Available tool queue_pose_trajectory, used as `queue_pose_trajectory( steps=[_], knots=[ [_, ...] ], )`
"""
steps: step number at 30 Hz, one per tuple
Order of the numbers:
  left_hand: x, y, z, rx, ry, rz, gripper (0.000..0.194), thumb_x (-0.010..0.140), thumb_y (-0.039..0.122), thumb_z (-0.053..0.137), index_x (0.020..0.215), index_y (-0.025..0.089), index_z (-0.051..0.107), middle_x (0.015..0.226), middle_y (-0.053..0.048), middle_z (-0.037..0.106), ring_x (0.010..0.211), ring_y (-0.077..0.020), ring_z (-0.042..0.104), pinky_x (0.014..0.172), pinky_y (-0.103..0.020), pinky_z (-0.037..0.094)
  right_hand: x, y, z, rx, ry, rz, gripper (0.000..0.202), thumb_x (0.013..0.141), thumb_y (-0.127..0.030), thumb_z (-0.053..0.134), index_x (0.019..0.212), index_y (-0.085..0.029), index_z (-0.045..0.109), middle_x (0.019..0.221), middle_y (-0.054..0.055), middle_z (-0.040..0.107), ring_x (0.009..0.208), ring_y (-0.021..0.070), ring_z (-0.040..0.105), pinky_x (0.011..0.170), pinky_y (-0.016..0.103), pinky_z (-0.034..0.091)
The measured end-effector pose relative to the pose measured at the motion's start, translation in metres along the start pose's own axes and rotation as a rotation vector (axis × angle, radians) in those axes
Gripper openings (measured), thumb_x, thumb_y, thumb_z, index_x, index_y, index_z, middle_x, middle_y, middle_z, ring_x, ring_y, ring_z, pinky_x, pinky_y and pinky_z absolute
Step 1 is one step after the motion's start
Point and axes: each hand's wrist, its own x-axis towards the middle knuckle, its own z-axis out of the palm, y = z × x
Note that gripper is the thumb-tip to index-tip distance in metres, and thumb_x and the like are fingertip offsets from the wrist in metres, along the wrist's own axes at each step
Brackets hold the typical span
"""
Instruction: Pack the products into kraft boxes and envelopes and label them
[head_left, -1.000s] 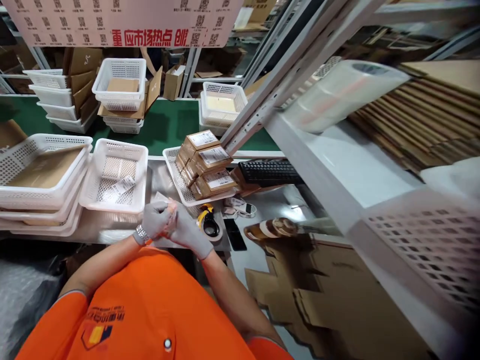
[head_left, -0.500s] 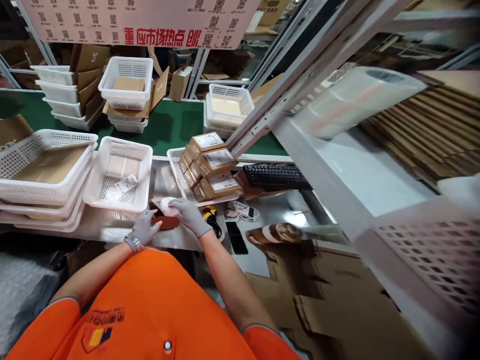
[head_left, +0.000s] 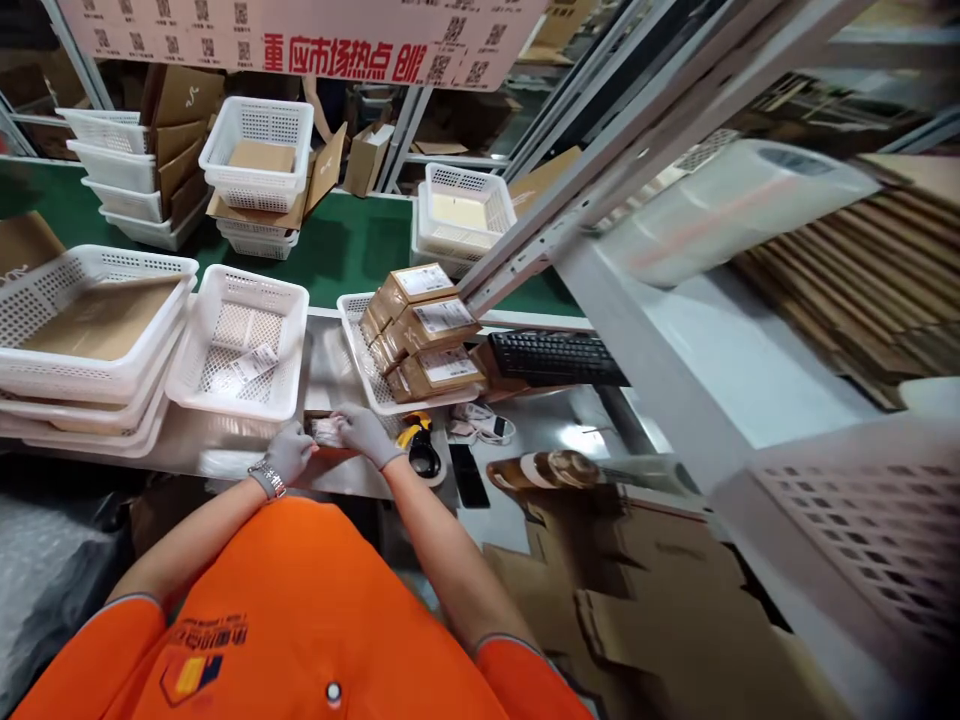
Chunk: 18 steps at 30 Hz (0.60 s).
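Left hand point(head_left: 289, 455) and right hand point(head_left: 365, 433), both in grey gloves, pinch a small packet point(head_left: 328, 431) between them — pale, crinkled wrap with pinkish marks, low over the steel surface point(head_left: 225, 462) edge. Just behind: white basket point(head_left: 238, 343) with paper slips, tray point(head_left: 358, 362) of labelled cartons point(head_left: 424, 330). Right of the hands — yellow-black tape dispenser point(head_left: 418, 447), phone point(head_left: 469, 476), keyboard point(head_left: 555, 357). Nothing blocks the packet.

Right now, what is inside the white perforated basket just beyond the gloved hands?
White perforated basket: loose printed paper slips on its mesh floor; anything beneath them is hidden.
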Motion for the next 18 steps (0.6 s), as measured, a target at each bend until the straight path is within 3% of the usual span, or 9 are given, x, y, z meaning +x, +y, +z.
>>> queue_pose_trajectory(
  steps=[3,6,10,12,15,18],
  knots=[
    [0.001,-0.006,0.001,-0.017,0.011,-0.005,0.025,0.104,0.025,0.069,0.086,0.019,0.084,0.103,-0.008,0.068,0.089,-0.0197,0.063,0.082,-0.032,0.049,-0.007,0.001,0.004,0.041,0.028,-0.033,0.034,0.094,-0.013,0.064,0.12,-0.02,0.085,0.121,0.011,0.086,0.112,0.0264,0.078,0.101,0.034,0.059],
    [-0.001,-0.012,0.0,-0.11,0.048,-0.012,0.019,0.1,0.021,0.072,0.083,0.019,0.081,0.102,-0.006,0.065,0.087,-0.0186,0.062,0.084,-0.032,0.052,-0.025,0.017,-0.001,0.095,0.142,-0.09,0.028,0.095,-0.018,0.067,0.116,-0.021,0.084,0.117,0.011,0.084,0.109,0.0267,0.076,0.101,0.038,0.059],
    [-0.007,-0.016,-0.003,-0.164,0.096,-0.002,0.014,0.095,0.018,0.075,0.085,0.019,0.084,0.111,-0.008,0.069,0.095,-0.0211,0.067,0.091,-0.034,0.056,-0.054,0.05,-0.001,0.366,0.365,0.097,0.028,0.089,-0.037,0.078,0.111,-0.02,0.08,0.113,0.013,0.081,0.105,0.0292,0.074,0.098,0.044,0.06],
    [-0.011,-0.017,-0.003,-0.162,0.096,0.02,0.012,0.094,0.016,0.076,0.087,0.019,0.086,0.121,-0.011,0.073,0.105,-0.0244,0.071,0.097,-0.037,0.058,-0.065,0.063,0.008,0.615,0.333,0.254,0.044,0.078,-0.047,0.085,0.113,-0.02,0.076,0.103,0.009,0.08,0.093,0.0268,0.073,0.086,0.041,0.061],
    [-0.014,-0.017,-0.001,-0.159,0.042,0.037,0.013,0.095,0.014,0.076,0.091,0.019,0.087,0.125,-0.013,0.078,0.108,-0.027,0.074,0.1,-0.039,0.059,-0.073,0.067,0.03,0.972,0.149,0.4,0.069,0.065,-0.055,0.092,0.12,-0.022,0.067,0.082,-0.002,0.072,0.071,0.0184,0.065,0.067,0.032,0.056],
    [-0.015,-0.017,0.002,-0.104,-0.014,0.03,0.015,0.098,0.015,0.072,0.097,0.016,0.086,0.115,-0.015,0.081,0.101,-0.0275,0.077,0.095,-0.038,0.06,-0.066,0.057,0.053,1.055,0.11,0.465,0.077,0.056,-0.056,0.097,0.114,-0.026,0.056,0.072,-0.009,0.065,0.06,0.0137,0.057,0.055,0.025,0.047]
  ],
)
